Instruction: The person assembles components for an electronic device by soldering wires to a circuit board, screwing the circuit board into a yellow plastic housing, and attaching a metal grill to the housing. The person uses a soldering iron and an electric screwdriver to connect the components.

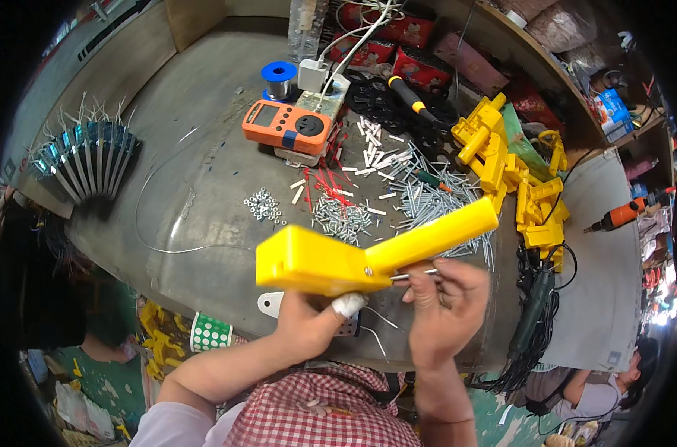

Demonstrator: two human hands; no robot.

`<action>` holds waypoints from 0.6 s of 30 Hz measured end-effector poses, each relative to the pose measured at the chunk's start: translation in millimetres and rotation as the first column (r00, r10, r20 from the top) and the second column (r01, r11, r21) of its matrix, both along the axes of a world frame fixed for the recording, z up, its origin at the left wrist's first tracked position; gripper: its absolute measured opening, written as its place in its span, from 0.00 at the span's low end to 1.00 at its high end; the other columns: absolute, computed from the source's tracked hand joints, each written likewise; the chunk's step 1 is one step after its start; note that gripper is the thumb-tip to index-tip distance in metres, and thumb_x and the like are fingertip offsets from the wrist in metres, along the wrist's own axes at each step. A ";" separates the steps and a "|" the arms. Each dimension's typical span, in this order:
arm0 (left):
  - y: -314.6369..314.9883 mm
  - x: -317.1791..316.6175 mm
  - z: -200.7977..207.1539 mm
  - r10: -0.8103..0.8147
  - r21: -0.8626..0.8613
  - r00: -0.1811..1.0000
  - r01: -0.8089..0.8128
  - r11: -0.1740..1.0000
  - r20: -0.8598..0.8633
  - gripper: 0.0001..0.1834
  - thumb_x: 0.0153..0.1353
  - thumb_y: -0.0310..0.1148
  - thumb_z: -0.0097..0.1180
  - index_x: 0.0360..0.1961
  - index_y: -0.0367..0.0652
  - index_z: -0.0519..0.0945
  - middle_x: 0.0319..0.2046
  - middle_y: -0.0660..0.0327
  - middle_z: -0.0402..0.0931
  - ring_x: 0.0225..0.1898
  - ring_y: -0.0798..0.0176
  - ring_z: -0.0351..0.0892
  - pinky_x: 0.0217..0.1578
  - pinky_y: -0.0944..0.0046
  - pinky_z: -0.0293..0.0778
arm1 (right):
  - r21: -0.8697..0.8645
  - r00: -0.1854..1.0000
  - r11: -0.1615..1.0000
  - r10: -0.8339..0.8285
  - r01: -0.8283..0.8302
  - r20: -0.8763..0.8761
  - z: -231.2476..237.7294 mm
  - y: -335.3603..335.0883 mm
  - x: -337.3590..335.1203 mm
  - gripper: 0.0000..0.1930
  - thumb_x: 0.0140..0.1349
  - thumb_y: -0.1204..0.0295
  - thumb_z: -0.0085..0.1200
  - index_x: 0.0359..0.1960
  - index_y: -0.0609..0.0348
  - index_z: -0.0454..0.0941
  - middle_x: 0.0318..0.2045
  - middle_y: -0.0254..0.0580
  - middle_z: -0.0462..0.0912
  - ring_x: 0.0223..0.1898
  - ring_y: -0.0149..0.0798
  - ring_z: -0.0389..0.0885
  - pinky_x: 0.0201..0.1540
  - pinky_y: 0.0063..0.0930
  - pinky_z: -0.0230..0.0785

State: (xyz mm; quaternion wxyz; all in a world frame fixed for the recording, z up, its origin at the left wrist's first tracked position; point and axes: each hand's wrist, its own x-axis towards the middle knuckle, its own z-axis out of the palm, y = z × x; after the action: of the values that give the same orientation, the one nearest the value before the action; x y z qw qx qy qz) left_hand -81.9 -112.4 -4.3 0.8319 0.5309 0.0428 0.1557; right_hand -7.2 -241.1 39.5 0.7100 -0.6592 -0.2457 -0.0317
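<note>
My left hand [307, 325] grips a yellow plastic housing [314, 261] from below. The housing has a boxy body and a tubular handle slanting up to the right, with a screw head at the joint. A white wrap [348, 304] covers the tip of my left thumb. The fingers of my right hand [451, 314] pinch a long screw [413, 276], held level beneath the handle with its far end at the housing; how deep it sits I cannot tell. Past the handle lie a heap of long screws [428, 200] and a pile of shorter screws [342, 217].
Nuts [264, 205], white tubes [372, 141] and red wires [331, 182] lie across the table. An orange meter [288, 127] and a solder spool [279, 78] stand behind. More yellow housings [502, 160] are piled at right; circuit boards with wires [85, 153] fan out at left.
</note>
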 end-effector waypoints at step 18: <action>19.1 7.4 -19.3 -0.276 0.931 0.961 0.132 0.341 -0.035 0.42 0.43 0.44 0.64 0.59 0.41 0.63 0.55 0.49 0.66 0.60 0.44 0.60 0.61 0.46 0.51 | -0.553 0.815 0.832 0.291 0.042 0.500 -5.6 -32.3 -7.4 0.20 0.44 0.76 0.54 0.44 0.62 0.77 0.40 0.42 0.76 0.43 0.47 0.75 0.47 0.40 0.65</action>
State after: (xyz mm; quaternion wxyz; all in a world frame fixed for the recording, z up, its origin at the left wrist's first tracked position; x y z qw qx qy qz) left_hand -74.6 -93.4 -23.6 0.4039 0.8948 -0.1721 0.0814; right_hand -14.6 -273.4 33.8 0.3899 -0.7738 -0.4877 -0.1063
